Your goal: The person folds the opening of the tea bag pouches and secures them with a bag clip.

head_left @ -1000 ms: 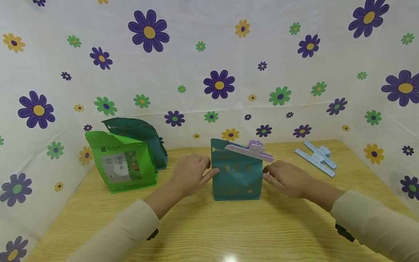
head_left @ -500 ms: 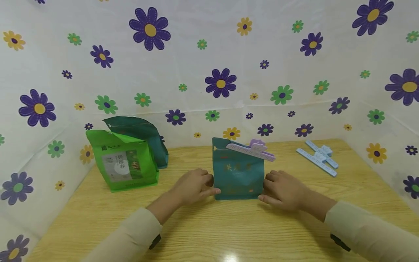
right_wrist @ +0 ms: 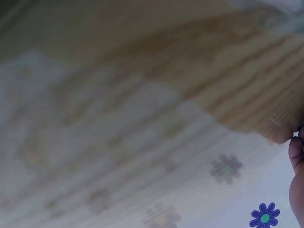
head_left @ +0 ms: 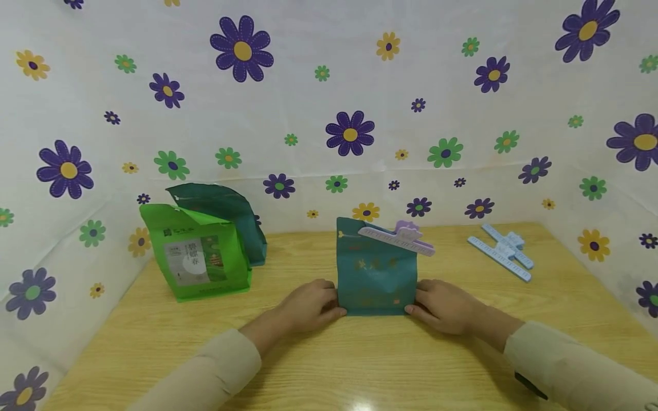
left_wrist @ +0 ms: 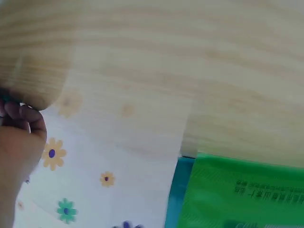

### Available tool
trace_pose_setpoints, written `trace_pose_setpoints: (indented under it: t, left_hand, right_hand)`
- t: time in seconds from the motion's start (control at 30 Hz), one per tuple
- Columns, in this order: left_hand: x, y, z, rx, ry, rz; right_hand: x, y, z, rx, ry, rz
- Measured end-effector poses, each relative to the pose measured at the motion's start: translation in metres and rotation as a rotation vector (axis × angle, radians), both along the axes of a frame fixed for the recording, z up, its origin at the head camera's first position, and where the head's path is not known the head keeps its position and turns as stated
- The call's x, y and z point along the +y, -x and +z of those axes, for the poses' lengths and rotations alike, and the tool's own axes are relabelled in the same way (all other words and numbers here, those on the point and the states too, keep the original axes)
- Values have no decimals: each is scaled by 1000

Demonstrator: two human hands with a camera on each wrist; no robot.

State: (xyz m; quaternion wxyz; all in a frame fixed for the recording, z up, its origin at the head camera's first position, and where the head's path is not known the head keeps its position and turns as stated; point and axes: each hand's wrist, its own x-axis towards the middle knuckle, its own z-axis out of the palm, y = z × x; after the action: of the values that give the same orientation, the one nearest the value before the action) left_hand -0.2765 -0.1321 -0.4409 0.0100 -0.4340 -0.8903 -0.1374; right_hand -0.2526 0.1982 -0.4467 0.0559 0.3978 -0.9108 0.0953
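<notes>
A dark teal tea bag (head_left: 377, 279) stands upright at the middle of the table, its top folded down under a purple sealing clip (head_left: 398, 240) that slants down to the right. My left hand (head_left: 311, 305) grips the bag's lower left side, thumb by the front bottom corner and fingers partly hidden at the side. On the opposite lower side my right hand (head_left: 444, 305) holds it the same way. Only part of the left hand (left_wrist: 21, 142) shows at the edge of the left wrist view. The right wrist view catches a sliver of the right hand (right_wrist: 298, 185).
A bright green tea bag (head_left: 200, 257) stands at the left, in front of another dark teal bag (head_left: 236, 214). Two light blue sealing clips (head_left: 501, 251) lie at the right of the wooden table (head_left: 360, 359). A flower-patterned cloth (head_left: 288, 103) closes off the back and sides.
Both hands have slid down the bag's sides, from mid-height to its bottom corners. The bag and its purple clip stay in about the same place.
</notes>
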Motion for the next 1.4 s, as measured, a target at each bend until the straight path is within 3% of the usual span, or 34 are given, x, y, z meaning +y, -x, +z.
trace_pose_setpoints:
  t: [0.13, 0.23, 0.43, 0.83, 1.4]
  left_hand:
    - [3, 5, 3, -227, -134, 63]
    - [3, 7, 6, -276, -169, 61]
    - [-1, 7, 6, -160, -126, -8]
    - [-3, 8, -3, -58, -133, -68]
    - [-2, 16, -5, 1, -153, -38]
  right_hand:
    - [4, 0, 1, -44, 33, 1]
    - [5, -1, 2, -65, 49, 8]
    - [3, 1, 4, -105, 56, 2]
    - [4, 3, -6, -124, 100, 38]
    - [1, 10, -1, -167, 149, -2]
